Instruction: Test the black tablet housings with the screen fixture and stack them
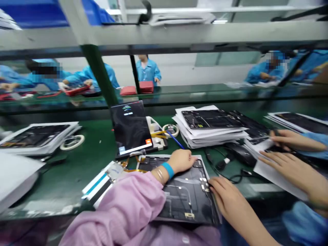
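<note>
As our left hand [181, 160] curls over the panel [191, 193], our right hand [226, 192] should brace its edge; both grips unclear.

Green workbench [77, 171], pale wall [179, 70] behind

The head camera looks forward and down across the green bench [87, 143]. It sits close, at the bench's near side.

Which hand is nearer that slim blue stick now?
Left hand: by the near end of the slim blue stick. Right hand: farther, at the right edge of the black rectangular panel.
</note>
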Demonstrator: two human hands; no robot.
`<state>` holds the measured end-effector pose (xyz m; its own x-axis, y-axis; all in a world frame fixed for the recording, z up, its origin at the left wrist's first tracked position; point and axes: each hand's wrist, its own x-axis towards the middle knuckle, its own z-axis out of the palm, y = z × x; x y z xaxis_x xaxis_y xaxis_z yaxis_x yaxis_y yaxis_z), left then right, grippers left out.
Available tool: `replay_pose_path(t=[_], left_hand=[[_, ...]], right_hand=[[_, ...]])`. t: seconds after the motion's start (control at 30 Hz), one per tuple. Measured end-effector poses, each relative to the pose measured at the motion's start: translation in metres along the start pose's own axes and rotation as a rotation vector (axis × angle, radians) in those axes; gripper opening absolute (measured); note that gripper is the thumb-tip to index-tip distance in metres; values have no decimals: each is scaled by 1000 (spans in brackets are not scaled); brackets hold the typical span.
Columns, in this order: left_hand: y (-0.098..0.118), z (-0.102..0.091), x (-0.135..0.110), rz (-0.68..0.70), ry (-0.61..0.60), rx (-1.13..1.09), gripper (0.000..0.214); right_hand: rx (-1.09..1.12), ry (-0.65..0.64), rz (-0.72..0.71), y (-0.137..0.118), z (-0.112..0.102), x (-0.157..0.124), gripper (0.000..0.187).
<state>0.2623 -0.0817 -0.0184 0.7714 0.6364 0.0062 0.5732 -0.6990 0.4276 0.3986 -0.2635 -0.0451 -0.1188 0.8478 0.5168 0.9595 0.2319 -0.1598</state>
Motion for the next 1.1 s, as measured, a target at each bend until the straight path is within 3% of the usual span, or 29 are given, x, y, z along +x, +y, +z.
replay_pose_path(t=[0.27,0.4,0.83,1.1], left_hand=[[-5,-4,6,2,-60,-87,49],[-8,-3,7,11,-45,-86,48],[-7,-8,8,0,-88,-51,53],[-6,-3,4,4,-24,-49,45]], right_hand=[[59,-137,-21,11,-2,4,21],[117,-107,-11,18,1,3,21],[129,25,-178,41,19,-1,21],[307,-124,-30,24,0,4,22]])
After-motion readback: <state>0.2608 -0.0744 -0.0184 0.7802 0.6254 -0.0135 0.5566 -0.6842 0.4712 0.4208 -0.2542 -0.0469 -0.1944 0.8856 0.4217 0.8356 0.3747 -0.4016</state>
